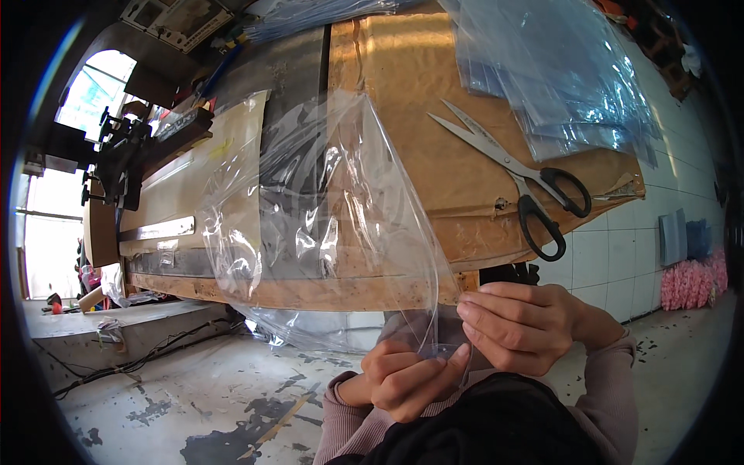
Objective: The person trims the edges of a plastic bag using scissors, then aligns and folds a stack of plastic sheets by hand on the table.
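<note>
A large clear plastic sheet (353, 201) lies partly over the workbench and hangs past its near edge toward me. My left hand (415, 378) is closed on a gathered lower part of the sheet, close to my body. Slightly higher and to the right, my right hand (518, 325) has its fingers pressed together at the sheet's right edge; its thumb is partly hidden. A pair of scissors (508, 164) with black handles rests on the brown bench covering beyond my right hand, blades a little apart and pointing to the far left.
Clear bluish plastic sheets (554, 70) are stacked at the bench's far right. A metal strip (159, 229) lies on the left of the bench (403, 70), near a black clamp-like machine (124, 159). Pink bundles (692, 280) sit by the right wall; cables (139, 360) run along the left ledge.
</note>
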A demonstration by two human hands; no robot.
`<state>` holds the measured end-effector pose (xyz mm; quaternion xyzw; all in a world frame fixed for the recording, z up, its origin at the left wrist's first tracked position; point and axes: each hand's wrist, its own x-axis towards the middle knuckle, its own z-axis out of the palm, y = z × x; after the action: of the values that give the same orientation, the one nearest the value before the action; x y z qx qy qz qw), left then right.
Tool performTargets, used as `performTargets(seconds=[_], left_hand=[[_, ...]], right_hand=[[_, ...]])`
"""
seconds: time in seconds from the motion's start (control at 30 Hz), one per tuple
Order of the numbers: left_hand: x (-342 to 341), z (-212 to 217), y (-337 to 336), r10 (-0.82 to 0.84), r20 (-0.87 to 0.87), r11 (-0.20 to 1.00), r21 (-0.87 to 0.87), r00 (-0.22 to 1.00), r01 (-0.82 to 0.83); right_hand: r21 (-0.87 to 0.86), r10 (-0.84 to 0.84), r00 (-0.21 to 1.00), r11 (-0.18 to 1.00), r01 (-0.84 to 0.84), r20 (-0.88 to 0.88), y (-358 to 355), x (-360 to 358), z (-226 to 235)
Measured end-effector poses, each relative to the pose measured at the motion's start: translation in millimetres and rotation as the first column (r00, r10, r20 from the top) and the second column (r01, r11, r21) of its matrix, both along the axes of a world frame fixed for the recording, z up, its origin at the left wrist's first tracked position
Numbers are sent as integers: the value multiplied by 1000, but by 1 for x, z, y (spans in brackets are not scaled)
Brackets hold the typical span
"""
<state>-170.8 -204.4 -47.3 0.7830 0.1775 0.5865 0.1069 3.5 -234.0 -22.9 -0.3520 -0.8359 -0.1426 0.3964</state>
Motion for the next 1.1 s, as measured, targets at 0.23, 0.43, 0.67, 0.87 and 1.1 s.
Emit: performTargets(seconds=[0.23, 0.43, 0.67, 0.87, 1.1], left_hand=[[0, 2, -1, -10, -20, 1000, -19, 1000, 9], [0, -4, -3, -33, -10, 999, 11, 999, 33], [-24, -6, 0, -558, -189, 747, 308, 808, 589], [-9, -1, 6, -13, -380, 998, 46, 925, 33], [-3, 17, 17, 54, -777, 981, 158, 627, 110]], right_hand=[[-96, -12, 998, 995, 7, -55, -2, -2, 4], [-242, -148, 957, 966, 86, -251, -2, -11, 0], [-548, -690, 686, 675, 495, -231, 30, 23, 7], [-429, -757, 637, 629, 648, -147, 21, 47, 17], [-492, -719, 693, 587, 642, 47, 5, 40, 16]])
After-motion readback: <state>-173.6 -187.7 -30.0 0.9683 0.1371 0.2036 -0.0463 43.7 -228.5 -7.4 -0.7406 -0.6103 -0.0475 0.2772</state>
